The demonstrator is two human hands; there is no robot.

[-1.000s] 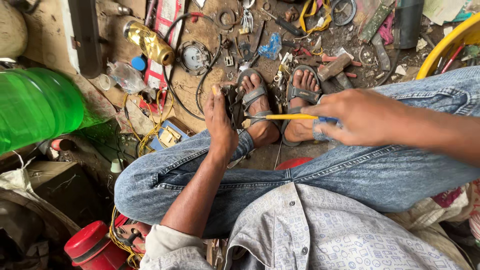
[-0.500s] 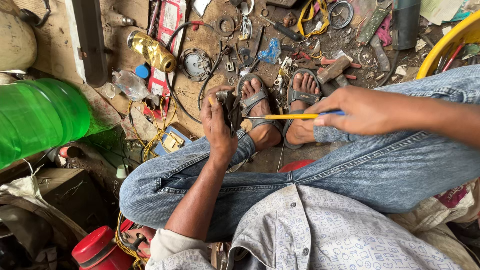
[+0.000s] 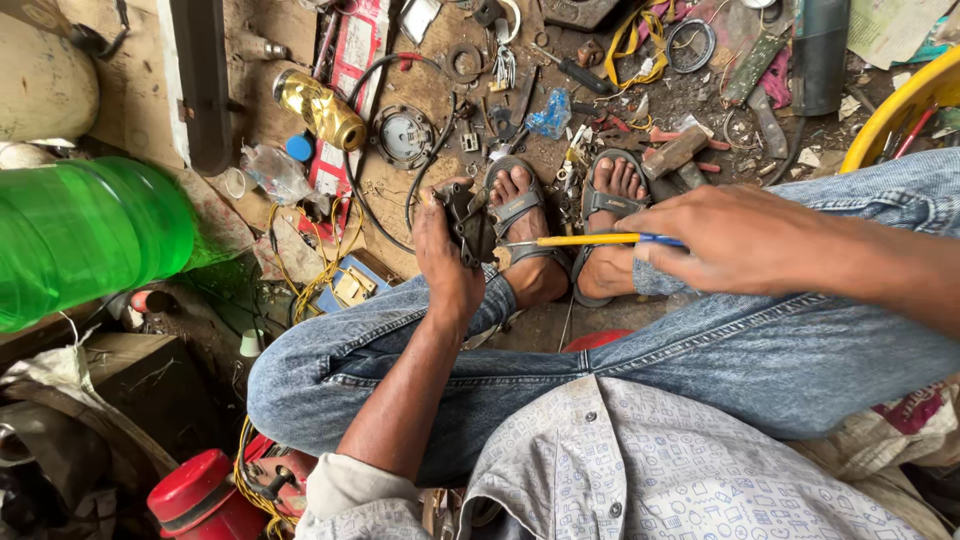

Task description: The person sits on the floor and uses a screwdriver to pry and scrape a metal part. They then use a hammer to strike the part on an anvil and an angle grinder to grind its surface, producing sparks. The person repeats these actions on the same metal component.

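Since the earlier frame: I am seeing the yellow-handled screwdriver [image 3: 585, 240] tip closing on the dark metal part [image 3: 470, 222]. Left hand [image 3: 445, 255] clasping part above knee; right hand [image 3: 740, 240] gripping handle. Part looking rigid, heavy; hold by edges.

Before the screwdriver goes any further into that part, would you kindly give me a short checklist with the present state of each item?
1. Left hand grips the dark metal part: ok.
2. Right hand holds the yellow screwdriver: ok.
3. Tip seated in the part: cannot tell, too small.
4. Part braced on a firm surface: not ok, held in the air.
5. Sandalled feet out of the tool's line: not ok, directly beneath.
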